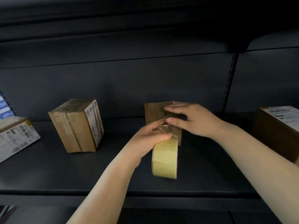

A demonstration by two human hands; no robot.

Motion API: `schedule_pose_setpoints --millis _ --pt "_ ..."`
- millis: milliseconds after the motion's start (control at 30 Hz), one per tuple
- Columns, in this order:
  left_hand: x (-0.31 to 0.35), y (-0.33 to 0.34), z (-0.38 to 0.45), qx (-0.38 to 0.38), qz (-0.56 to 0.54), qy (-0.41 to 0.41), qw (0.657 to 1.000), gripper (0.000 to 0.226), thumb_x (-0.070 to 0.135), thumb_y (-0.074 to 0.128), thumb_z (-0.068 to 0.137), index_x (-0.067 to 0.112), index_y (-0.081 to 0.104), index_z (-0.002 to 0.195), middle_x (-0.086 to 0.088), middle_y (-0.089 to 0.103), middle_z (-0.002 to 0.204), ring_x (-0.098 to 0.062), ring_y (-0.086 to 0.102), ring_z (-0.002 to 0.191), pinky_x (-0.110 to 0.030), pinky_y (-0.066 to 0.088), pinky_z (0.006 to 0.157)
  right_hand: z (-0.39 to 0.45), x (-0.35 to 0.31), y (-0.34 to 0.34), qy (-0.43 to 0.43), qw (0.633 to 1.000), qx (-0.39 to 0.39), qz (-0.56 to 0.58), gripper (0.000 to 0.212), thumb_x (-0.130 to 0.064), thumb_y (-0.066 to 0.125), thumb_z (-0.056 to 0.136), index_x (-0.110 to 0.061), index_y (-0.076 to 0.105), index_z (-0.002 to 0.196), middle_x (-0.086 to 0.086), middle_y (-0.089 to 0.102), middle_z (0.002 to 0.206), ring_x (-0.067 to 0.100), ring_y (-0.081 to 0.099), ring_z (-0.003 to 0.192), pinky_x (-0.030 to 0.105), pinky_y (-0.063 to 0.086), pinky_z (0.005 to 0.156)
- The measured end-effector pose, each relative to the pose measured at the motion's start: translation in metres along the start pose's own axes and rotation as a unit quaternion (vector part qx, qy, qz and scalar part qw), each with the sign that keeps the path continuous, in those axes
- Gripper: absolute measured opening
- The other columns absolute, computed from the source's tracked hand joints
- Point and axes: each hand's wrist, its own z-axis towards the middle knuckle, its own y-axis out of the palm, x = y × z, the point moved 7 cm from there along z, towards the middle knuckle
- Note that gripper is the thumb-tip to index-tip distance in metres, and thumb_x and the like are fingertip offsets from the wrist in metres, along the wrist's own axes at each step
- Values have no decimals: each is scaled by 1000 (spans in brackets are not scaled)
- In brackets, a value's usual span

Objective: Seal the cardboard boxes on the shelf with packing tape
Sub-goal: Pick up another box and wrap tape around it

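Head view: my right hand (192, 119) lies flat on the middle box (155, 113), left hand (151, 136) pinches the tape (165, 159) strip against its near face. Left box (77, 125) looks taped already, though it's dim. Far-right box (278, 126) and far-left box (16, 136) unclear.

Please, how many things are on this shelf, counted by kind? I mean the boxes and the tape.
Plain brown cardboard boxes: 2, one standing at the left, one under the hands
Boxes with printed labels, cut by the frame edges: 2, far left and far right
Rolls of packing tape: 1
Blue and white item, far left edge, kind unclear: 1
Total: 6
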Motion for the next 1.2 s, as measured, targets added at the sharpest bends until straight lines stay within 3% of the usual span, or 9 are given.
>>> schedule_pose_setpoints --millis 133,300,567,733,833,1000,1067,1133,1200 --pt "1 -1 -3 1 -2 3 1000 49 19 63 86 37 47 129 27 70 74 14 63 73 -1 45 60 19 10 28 -6 1000 2 26 63 -59 45 79 -26 50 132 -5 44 143 9 34 135 40 27 113" --pt "0 -3 -10 13 2 -6 1000 54 20 65 84 38 47 131 19 72 81 11 64 77 -4 47 63 16 14 34 -25 998 60 -4 84 -77 39 68 -24 51 131 -5 48 139 12 37 134 42 32 110" --pt "-10 -32 -37 79 -9 -32 996 35 26 62 85 42 59 116 6 68 106 -13 63 103 -40 45 99 11 4 39 -24 991 77 -102 90 -75 38 67 -18 47 136 0 47 141 18 39 134 46 37 105" --pt "-16 -56 -50 139 -69 -34 987 20 11 55 89 19 70 98 -7 74 94 -21 68 95 -42 51 91 11 -10 50 5 986 48 -157 94 -68 60 70 -24 26 146 -6 26 153 11 21 142 35 21 114" --pt "-9 -58 -52 132 -56 -3 990 18 5 56 88 15 68 98 -7 76 85 -18 71 87 -36 53 85 8 -31 50 -10 987 41 -156 91 -69 52 74 -23 22 147 -6 21 155 13 14 144 34 17 115" --pt "4 -49 -55 92 22 50 994 24 13 61 85 25 63 105 3 76 84 -4 69 88 -30 49 87 -33 11 -8 117 978 174 -11 71 -62 48 82 -21 41 139 0 47 141 19 47 126 23 36 99" --pt "8 -45 -56 87 51 64 993 25 12 62 83 28 64 102 7 76 83 0 67 90 -31 48 91 -63 56 -16 247 961 94 -75 61 -54 51 87 -24 41 139 -1 49 139 20 53 118 23 42 89" --pt "10 -41 -56 93 54 70 992 26 8 64 82 28 65 100 7 76 80 -2 68 89 -37 48 93 -92 92 -2 358 922 -73 -132 63 -51 49 89 -24 32 143 2 43 144 22 47 125 28 43 96" --pt "12 -36 -53 96 51 72 992 29 7 64 82 30 65 98 5 76 78 -7 69 89 -43 46 96 -107 105 7 402 893 -129 -157 59 -45 46 93 -22 29 145 5 43 143 24 47 124 31 44 96"
